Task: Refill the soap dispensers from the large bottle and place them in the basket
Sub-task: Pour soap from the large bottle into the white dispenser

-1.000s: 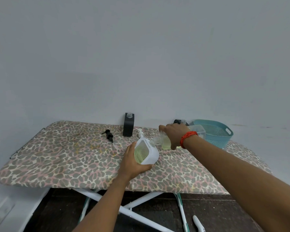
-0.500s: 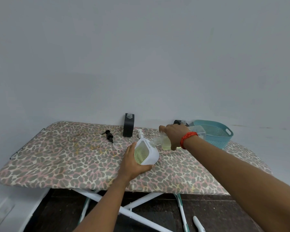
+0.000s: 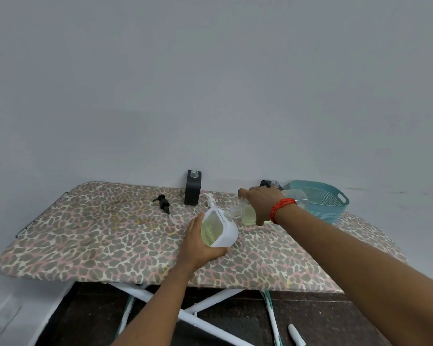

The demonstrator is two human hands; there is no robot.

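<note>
My left hand (image 3: 199,247) grips a white soap dispenser (image 3: 219,229) with a clear window showing yellow-green liquid; it stands tilted on the leopard-print ironing board (image 3: 90,236). My right hand (image 3: 261,202) holds the large clear bottle (image 3: 248,213) tipped sideways, its neck touching the dispenser's open top. A white pump head (image 3: 210,199) lies just behind the dispenser. A black dispenser (image 3: 193,187) without its pump stands at the back. A black pump (image 3: 163,203) lies to its left. The teal basket (image 3: 321,201) sits at the back right.
Another black dispenser (image 3: 270,184) is partly hidden behind my right hand, next to the basket. The wall runs close behind the board. Below, white board legs (image 3: 185,313) cross over a dark floor, where a white object (image 3: 296,334) lies.
</note>
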